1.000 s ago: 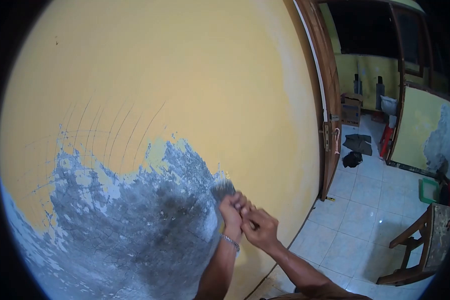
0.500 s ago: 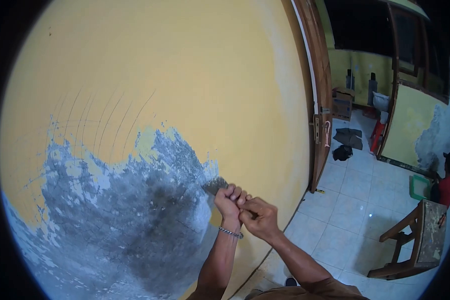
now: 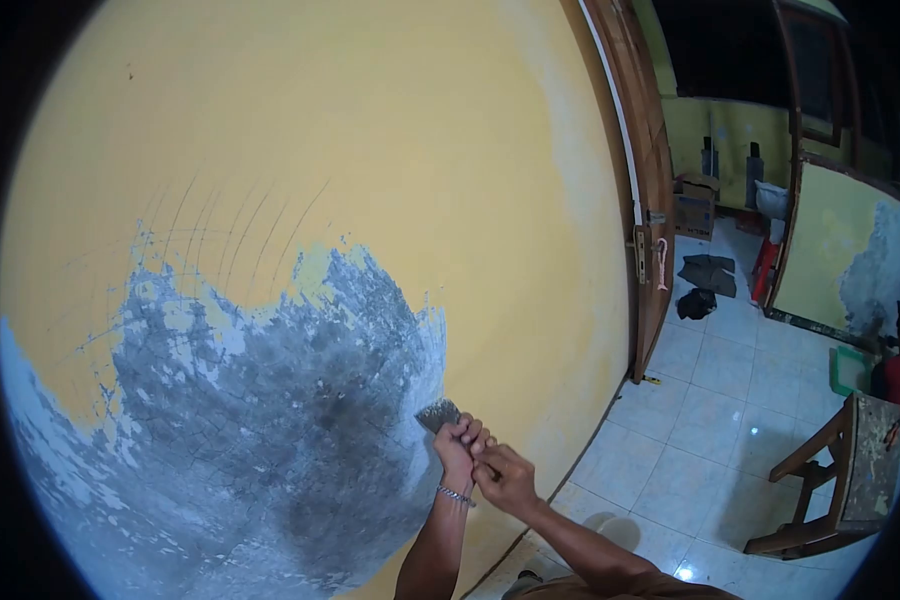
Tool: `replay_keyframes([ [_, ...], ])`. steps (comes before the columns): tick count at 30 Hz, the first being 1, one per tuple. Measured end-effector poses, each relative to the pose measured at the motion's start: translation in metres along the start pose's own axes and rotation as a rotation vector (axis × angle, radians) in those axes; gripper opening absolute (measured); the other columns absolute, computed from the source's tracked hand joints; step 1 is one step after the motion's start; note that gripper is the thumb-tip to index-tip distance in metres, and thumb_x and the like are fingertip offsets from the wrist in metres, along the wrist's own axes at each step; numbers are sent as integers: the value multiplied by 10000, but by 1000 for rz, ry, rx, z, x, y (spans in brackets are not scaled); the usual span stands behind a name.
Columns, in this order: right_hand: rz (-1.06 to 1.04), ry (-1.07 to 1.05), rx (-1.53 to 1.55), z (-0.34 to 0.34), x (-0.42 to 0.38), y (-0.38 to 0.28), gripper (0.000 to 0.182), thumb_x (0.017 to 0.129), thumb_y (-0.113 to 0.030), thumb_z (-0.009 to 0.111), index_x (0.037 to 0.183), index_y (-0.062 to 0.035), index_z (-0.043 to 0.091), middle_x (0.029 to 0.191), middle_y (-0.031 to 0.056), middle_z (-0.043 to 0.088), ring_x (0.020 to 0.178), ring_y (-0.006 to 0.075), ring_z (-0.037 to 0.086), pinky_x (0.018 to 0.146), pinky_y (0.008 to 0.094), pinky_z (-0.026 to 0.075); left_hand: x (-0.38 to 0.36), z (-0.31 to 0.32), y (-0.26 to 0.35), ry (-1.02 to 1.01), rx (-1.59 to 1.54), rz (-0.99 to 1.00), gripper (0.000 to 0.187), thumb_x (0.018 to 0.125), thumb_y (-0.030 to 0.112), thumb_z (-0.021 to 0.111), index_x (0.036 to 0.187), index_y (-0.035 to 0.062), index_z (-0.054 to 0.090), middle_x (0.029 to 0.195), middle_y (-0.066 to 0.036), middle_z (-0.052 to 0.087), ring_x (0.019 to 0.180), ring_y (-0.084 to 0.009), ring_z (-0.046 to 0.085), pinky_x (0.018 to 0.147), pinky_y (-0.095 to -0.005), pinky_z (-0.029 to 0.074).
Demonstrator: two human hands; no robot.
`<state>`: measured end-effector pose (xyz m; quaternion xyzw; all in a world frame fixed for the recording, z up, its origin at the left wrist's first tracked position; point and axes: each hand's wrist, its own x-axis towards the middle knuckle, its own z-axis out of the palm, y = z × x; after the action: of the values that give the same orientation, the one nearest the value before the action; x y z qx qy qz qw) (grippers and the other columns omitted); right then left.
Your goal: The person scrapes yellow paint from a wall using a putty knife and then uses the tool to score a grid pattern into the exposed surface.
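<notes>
A paint scraper with a wide metal blade (image 3: 436, 414) is held against the wall, at the right border of a bare grey patch (image 3: 310, 410). My left hand (image 3: 459, 447), with a chain bracelet at the wrist, is closed round it just behind the blade. Right beside it, my right hand (image 3: 508, 480) is also closed, gripping the rear of the handle. Most of the handle is hidden by my fingers. Yellow paint (image 3: 450, 200) covers the wall above and to the right of the patch, with thin scratch lines over its upper left.
A wooden door (image 3: 650, 200) stands at the wall's right end. On the tiled floor (image 3: 660, 430) are a worn wooden bench (image 3: 820, 480), a green tray (image 3: 850, 371), dark cloths (image 3: 708, 274) and a cardboard box (image 3: 694, 210). Someone in red (image 3: 897, 380) is at the far right.
Both hands and the scraper have moved down along the patch's right border. More bare, pale surface shows where the blade was. The view has shifted slightly.
</notes>
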<state>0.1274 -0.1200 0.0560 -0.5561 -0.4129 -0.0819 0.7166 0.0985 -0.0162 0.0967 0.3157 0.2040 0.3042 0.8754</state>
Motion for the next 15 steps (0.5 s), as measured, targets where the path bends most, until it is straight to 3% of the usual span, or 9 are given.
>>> replay_keyframes([
  [2,-60,69,23,18,-24,11,182,754,-3,666,933,-1,700,851,151,644,682,255,646,576,331,522,-5,-19,2,-8,30,-17,103,734,191,462,726,122,387,569,16,320,437,-143,341,570,-328,424],
  [6,-104,69,-94,33,0,8,228,775,22,643,1001,-5,665,832,138,612,670,243,625,561,334,507,12,-3,28,-81,112,-59,97,753,199,453,749,126,390,576,21,310,440,-135,346,575,-322,420],
  [10,-84,120,-22,30,58,-8,224,775,21,646,996,-9,667,824,148,605,654,241,615,562,330,500,39,64,57,-178,153,-4,116,794,222,442,741,135,386,580,28,308,446,-135,349,567,-327,414],
  [12,-20,150,-3,26,60,-18,165,787,16,647,949,-8,673,808,154,604,643,244,614,564,330,494,34,51,49,-165,135,-6,119,795,223,443,739,137,383,578,27,310,447,-137,351,563,-329,411],
  [15,-100,175,-5,31,41,-20,84,809,15,643,886,-2,672,775,147,602,631,250,611,565,338,490,32,28,45,-188,63,-57,128,797,224,444,733,144,367,565,26,315,451,-141,354,566,-330,416],
])
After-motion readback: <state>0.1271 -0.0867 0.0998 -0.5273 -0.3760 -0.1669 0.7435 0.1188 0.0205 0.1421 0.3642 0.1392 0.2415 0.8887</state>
